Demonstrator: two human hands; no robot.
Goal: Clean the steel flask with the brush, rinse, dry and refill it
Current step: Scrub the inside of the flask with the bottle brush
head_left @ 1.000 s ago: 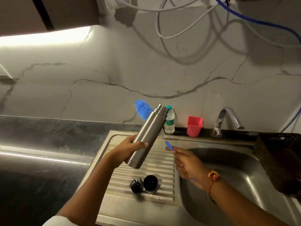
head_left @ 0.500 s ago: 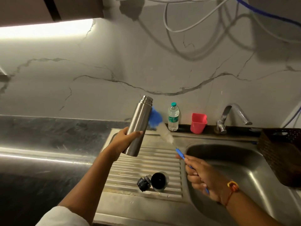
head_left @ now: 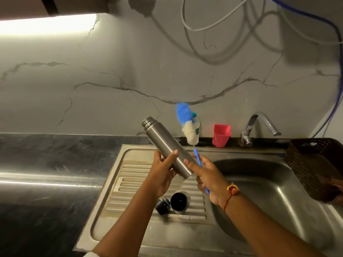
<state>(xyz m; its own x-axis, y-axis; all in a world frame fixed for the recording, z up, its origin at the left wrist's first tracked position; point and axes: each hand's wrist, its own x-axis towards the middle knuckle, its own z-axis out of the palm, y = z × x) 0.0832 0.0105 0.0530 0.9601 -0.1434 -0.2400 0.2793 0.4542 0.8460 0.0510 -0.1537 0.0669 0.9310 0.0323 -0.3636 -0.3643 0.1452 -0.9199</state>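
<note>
Sink (head_left: 274, 186): flask (head_left: 167, 147) held above drainboard, tilted, open mouth up-left, left hand (head_left: 161, 173) wrapped round lower body.
Brush (head_left: 187, 125): outside flask, bristles beside neck, handle gripped by right hand (head_left: 209, 177).
Advice: line bristles with mouth, insert straight, twist.

No wording or number can be read anywhere. The small plastic bottle (head_left: 197, 125) at centre frame, behind the sink (head_left: 259, 154), carries a green label (head_left: 197, 131), too blurred to make out.
</note>
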